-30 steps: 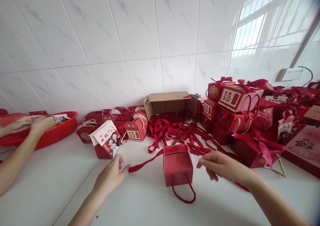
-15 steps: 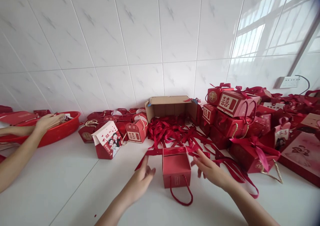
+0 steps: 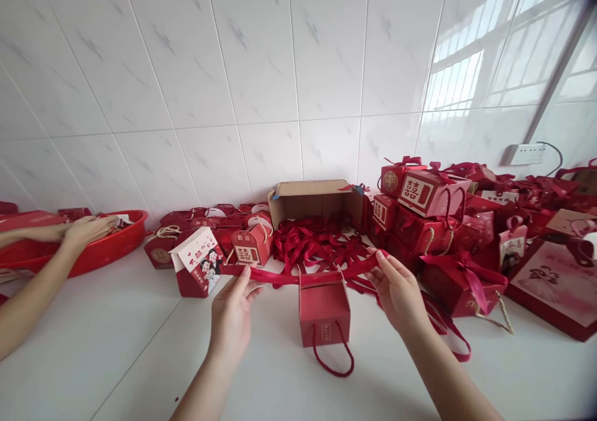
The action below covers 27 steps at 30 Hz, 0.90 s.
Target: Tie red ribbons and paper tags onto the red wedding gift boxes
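Note:
A small red gift box (image 3: 324, 312) stands on the white table, its twisted cord handle hanging at the front. A dark red ribbon (image 3: 280, 278) runs through the top of the box and out on both sides. To the left of the box, my left hand (image 3: 236, 312) pinches the ribbon between thumb and fingers. On the right, my right hand (image 3: 396, 287) grips the ribbon's other side, thumb on top. The ribbon is lifted and fairly straight between both hands. Neither hand touches the box.
Behind the box, loose ribbons (image 3: 303, 244) spill from an open carton (image 3: 312, 188). Finished boxes (image 3: 436, 194) are stacked at the right. A white-and-red box (image 3: 198, 262) stands at the left. Another person's hands (image 3: 86, 231) reach into a red basin (image 3: 109, 250) at the far left.
Both my hands have closed on the ribbon and moved up and outward from the box, pulling the ribbon out to the sides. The view has shifted slightly.

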Motion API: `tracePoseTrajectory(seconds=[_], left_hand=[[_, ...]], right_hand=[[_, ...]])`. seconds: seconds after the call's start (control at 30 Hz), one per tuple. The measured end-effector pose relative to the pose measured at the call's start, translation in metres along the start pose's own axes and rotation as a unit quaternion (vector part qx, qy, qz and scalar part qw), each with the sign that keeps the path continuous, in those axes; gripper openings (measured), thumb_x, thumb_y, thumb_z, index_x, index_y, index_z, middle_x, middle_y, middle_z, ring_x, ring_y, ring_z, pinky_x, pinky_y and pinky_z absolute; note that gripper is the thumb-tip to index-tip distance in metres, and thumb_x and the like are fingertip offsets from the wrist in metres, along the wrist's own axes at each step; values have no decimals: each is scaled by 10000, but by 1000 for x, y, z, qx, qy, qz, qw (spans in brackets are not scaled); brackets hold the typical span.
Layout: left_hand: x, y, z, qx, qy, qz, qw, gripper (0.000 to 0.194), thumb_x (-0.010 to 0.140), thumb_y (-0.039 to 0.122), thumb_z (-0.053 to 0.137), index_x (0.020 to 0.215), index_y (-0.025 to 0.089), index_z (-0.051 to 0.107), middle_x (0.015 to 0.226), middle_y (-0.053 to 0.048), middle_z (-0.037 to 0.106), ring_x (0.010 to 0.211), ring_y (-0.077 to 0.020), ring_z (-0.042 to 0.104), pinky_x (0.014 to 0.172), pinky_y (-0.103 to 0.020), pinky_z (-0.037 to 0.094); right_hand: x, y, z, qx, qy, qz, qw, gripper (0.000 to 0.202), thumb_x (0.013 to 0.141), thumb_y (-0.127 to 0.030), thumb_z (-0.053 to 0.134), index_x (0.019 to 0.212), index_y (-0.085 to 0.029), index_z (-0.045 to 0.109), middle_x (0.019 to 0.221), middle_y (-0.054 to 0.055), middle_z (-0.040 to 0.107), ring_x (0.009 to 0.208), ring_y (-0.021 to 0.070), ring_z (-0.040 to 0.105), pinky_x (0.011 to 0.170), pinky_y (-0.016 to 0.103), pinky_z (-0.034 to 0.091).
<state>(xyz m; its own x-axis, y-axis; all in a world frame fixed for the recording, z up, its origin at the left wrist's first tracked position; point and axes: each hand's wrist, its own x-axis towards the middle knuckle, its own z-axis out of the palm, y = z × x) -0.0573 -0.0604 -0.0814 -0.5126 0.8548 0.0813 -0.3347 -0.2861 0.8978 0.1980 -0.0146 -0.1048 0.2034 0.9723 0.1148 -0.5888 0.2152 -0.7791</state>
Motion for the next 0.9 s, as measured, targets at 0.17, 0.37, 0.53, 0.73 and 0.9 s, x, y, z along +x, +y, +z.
tracePoseTrajectory(seconds=[0.17, 0.37, 0.53, 0.73, 0.9], left_hand=[[0, -2, -5, 11, 22, 20, 999, 290, 596, 371, 841, 731, 158, 700, 715, 5, 677, 709, -141, 618, 737, -285, 484], [6, 15, 9, 28, 14, 78, 996, 377, 623, 416, 820, 905, 179, 740, 869, -25, 711, 863, -186, 626, 752, -299, 500], [10, 37, 40, 81, -66, 153, 983, 385, 710, 455, 752, 962, 164, 753, 931, -71, 741, 1017, -252, 630, 867, -343, 490], [5, 59, 73, 177, -145, 207, 951, 270, 703, 400, 766, 838, 167, 767, 800, -41, 735, 819, -206, 646, 751, -286, 495], [1, 65, 84, 193, -167, 199, 946, 260, 700, 423, 757, 775, 174, 771, 662, -16, 696, 692, -181, 625, 653, -267, 468]], right_hand=[[-1, -5, -6, -3, 24, -16, 1000, 276, 594, -371, 855, 771, -203, 726, 781, 2, 686, 623, 103, 606, 610, 237, 557], [3, -24, 1, -92, -15, -58, 994, 314, 705, -462, 767, 885, -211, 714, 705, -7, 650, 653, 128, 618, 640, 253, 538], [9, -56, 28, -239, -93, -152, 955, 339, 774, -516, 680, 821, -180, 678, 683, 16, 626, 668, 169, 602, 604, 278, 489], [16, -75, 61, -305, -195, -230, 903, 291, 793, -461, 668, 736, -179, 624, 582, -29, 506, 547, 110, 469, 515, 244, 384], [16, -75, 78, -252, -217, -222, 917, 286, 802, -460, 658, 843, -178, 680, 750, 18, 640, 686, 141, 574, 609, 256, 460]])
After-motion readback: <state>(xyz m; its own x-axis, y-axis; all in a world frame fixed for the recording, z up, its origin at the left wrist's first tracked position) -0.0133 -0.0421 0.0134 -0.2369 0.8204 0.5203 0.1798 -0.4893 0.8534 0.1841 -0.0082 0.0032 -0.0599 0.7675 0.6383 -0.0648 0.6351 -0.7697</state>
